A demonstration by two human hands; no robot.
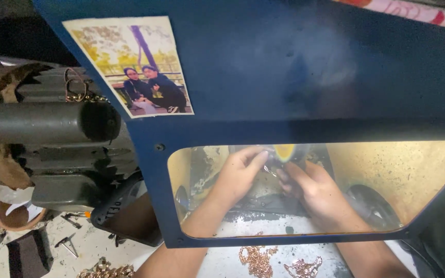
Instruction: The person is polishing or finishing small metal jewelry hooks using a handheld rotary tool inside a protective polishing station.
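Small shiny metal piece [270,169] against yellow wheel [285,152]

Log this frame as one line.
left hand: fingers at small metal piece | right hand: beside it | yellow wheel above | viewed through window | chains on bench

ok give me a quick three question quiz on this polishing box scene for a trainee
1. True or false: both hands are working behind the clear window of the blue hood.
2. Multiple choice: what lies on the white bench in front of the window? A) copper-coloured chains B) a red cup C) a pair of scissors
3. Fill in: the left hand and right hand meet at a small shiny piece just below a ____ wheel.

Key: 1 true; 2 A; 3 yellow. What the hands pinch is too small and blurred to name.
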